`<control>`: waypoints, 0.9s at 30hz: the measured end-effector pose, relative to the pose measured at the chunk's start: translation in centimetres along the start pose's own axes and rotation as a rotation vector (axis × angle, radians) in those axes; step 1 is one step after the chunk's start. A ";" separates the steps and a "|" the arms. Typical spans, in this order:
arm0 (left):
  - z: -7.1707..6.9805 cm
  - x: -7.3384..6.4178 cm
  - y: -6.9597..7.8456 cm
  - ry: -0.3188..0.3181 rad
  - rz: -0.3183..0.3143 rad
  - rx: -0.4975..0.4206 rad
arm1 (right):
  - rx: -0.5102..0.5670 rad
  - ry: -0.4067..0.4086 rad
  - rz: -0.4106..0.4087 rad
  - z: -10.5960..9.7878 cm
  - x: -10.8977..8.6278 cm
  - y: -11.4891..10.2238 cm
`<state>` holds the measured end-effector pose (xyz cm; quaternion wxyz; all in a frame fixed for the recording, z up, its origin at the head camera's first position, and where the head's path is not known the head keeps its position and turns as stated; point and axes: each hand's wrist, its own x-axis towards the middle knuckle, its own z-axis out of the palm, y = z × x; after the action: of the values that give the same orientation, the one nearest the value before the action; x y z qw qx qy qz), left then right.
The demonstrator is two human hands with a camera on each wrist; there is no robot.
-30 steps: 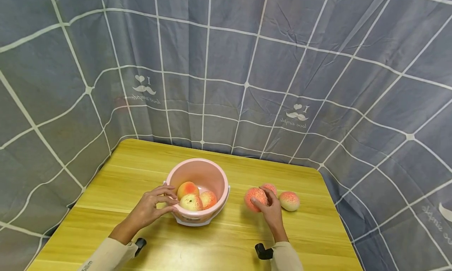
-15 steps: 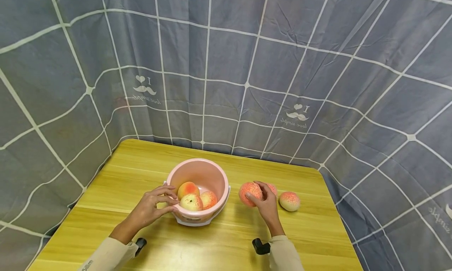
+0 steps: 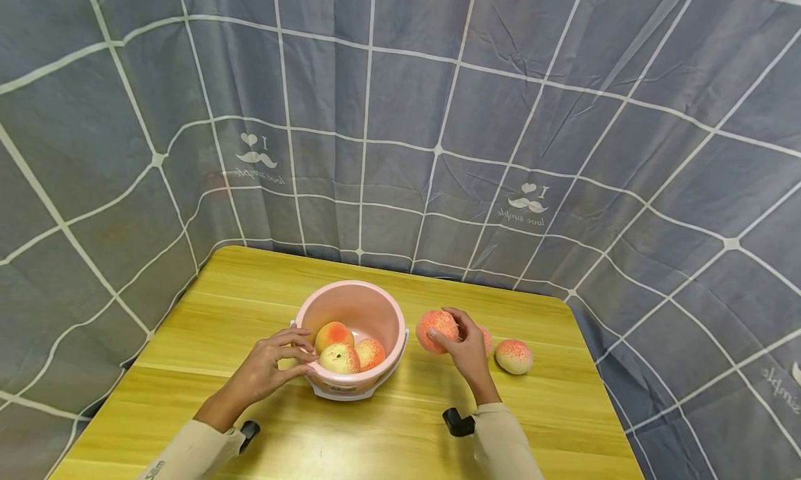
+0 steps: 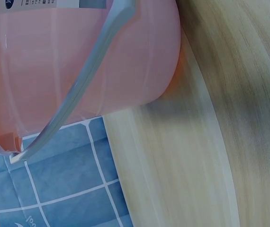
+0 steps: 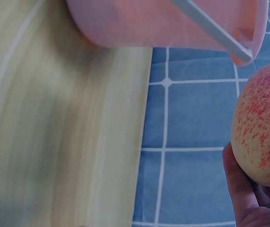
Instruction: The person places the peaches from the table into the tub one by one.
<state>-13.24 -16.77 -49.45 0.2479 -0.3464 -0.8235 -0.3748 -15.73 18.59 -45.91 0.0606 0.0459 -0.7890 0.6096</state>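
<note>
A pink bucket [image 3: 386,306] stands on the table with three peaches inside: an orange one [image 3: 332,336], a pale yellow one [image 3: 338,360] and a speckled one [image 3: 370,355]. My left hand [image 3: 263,369] grips its rim at the left side, fingers over the edge. To the right of the bucket, my right hand [image 3: 469,353] holds a reddish speckled peach [image 3: 433,332] between thumb and fingers, raised to about rim height. In the right wrist view this peach [image 5: 263,127] shows its pink-flecked skin, with fingers under it.
Two more peaches lie on the wooden table [image 3: 400,424] at the right: one [image 3: 514,356] in full view, another [image 3: 486,340] partly behind my right hand. A white bucket handle [image 4: 85,75] hangs down the bucket's side. A grey checked curtain [image 3: 400,160] surrounds the table.
My right hand has carried the speckled peach leftward and slightly up, closer to the bucket. The left hand and the bucket have stayed in place.
</note>
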 end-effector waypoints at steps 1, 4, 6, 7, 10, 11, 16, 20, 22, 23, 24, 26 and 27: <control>0.0 0.0 0.0 0.001 0.002 -0.001 | 0.005 0.002 -0.001 0.1 0.1 0.0; 0.0 0.0 0.0 0.000 0.001 -0.008 | -0.006 0.001 -0.034 0.4 0.5 0.2; 0.0 -0.1 0.0 -0.002 -0.002 -0.013 | -0.012 0.002 -0.048 0.6 0.6 0.0; 0.0 -0.1 0.0 -0.002 -0.001 -0.012 | -0.016 0.000 -0.054 0.7 0.7 -0.1; 0.0 -0.1 -0.1 -0.002 -0.002 -0.006 | -0.022 -0.003 -0.043 1.0 0.7 -1.0; 0.0 -0.1 0.0 0.001 0.000 -0.003 | -0.024 -0.005 -0.044 1.1 0.8 -1.1; -0.1 0.0 0.1 0.001 -0.003 -0.005 | -0.003 -0.022 -0.054 1.6 1.4 -1.9; -0.1 0.0 0.1 0.001 -0.006 -0.006 | 0.011 -0.046 -0.064 2.2 1.8 -2.5; -0.1 0.0 0.1 0.001 -0.004 -0.004 | 0.018 -0.059 -0.065 2.5 1.9 -2.7; -0.1 0.0 0.1 0.002 -0.003 -0.004 | 0.021 -0.065 -0.064 2.6 2.0 -2.8; -0.1 0.0 0.1 0.003 -0.003 -0.004 | 0.022 -0.068 -0.065 2.8 2.1 -2.9; 0.0 0.0 0.1 0.004 0.001 -0.002 | 0.024 -0.073 -0.062 3.0 2.2 -3.1; 0.0 0.0 0.1 0.004 0.002 -0.004 | 0.026 -0.077 -0.061 3.1 2.2 -3.1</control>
<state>-13.14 -16.74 -49.38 0.2493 -0.3470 -0.8219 -0.3767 -17.61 14.79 -43.39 0.0482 0.0941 -0.7810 0.6155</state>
